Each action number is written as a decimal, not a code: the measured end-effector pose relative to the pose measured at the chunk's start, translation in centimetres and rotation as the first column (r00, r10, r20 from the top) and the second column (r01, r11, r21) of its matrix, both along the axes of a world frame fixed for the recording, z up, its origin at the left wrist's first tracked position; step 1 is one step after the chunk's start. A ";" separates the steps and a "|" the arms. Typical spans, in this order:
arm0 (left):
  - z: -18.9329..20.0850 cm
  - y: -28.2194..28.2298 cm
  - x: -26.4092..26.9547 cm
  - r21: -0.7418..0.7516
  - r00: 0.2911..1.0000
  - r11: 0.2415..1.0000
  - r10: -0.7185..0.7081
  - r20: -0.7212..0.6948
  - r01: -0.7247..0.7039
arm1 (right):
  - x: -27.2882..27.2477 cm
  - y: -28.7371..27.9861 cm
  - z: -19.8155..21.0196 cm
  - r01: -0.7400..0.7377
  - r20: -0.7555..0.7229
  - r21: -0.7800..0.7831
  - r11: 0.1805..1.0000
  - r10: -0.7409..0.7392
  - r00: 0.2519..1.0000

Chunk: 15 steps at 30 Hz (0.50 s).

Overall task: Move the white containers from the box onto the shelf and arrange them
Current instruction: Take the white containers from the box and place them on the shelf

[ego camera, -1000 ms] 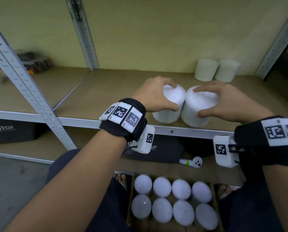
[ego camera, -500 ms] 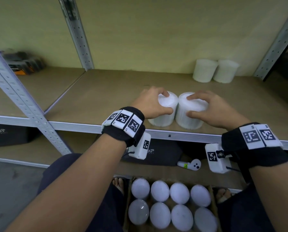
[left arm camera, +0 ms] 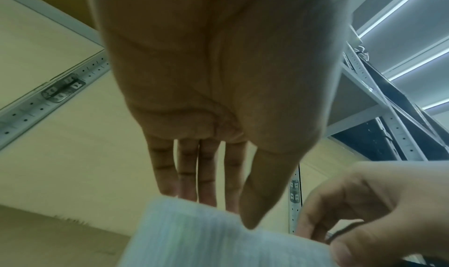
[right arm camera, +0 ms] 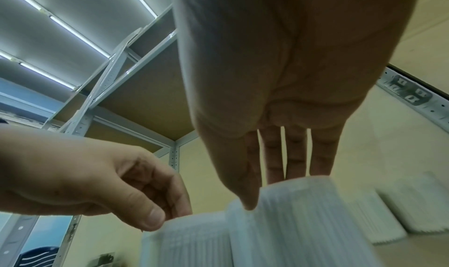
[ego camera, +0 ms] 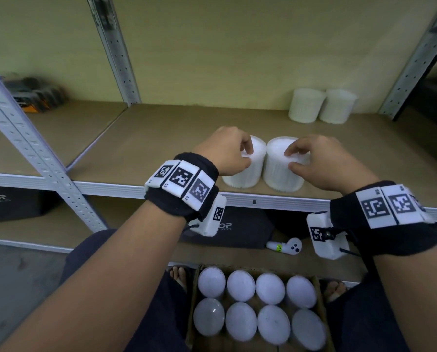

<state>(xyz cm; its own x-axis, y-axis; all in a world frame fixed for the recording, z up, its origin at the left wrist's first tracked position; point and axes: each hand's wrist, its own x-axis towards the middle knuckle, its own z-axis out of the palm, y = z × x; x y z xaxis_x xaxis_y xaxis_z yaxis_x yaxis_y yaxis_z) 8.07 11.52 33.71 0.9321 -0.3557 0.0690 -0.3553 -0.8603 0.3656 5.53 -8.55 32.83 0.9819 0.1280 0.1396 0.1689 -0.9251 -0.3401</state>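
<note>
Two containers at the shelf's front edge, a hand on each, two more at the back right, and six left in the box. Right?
Not quite: the box holds eight containers, not six, as the head view shows. The rest stands: left hand and right hand on the front pair, two more back right.

Two white ribbed containers (ego camera: 263, 168) stand upright, side by side, near the shelf (ego camera: 161, 138) front edge.

The scene is viewed from head height, facing forward and down over both forearms onto the shelf (ego camera: 161, 138), with the box (ego camera: 320, 295) seen near the lower edge. Each wrist view is aimed upward from beneath the palm, very close. The two front containers (ego camera: 283, 174) and the opposite hand are shared by all views
</note>
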 end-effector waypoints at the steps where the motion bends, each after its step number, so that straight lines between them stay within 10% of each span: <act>1: -0.1 0.0 -0.1 -0.009 1.000 1.000 0.003 0.014 -0.003 | 0.0 0.1 0.0 0.005 -0.001 0.006 1.000 -0.005 1.000; 15: -0.9 -1.0 1.8 -0.056 0.996 0.997 0.057 0.075 -0.052 | 2.2 0.7 -1.1 0.049 0.039 0.026 0.998 -0.050 0.998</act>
<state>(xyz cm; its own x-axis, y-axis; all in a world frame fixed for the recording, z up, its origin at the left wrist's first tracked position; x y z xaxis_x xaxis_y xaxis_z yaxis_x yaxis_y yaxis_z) 9.83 10.51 32.76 0.9412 -0.2984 0.1582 -0.3371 -0.8590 0.3853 7.76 -7.86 31.74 0.9806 0.0750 0.1814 0.1367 -0.9241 -0.3569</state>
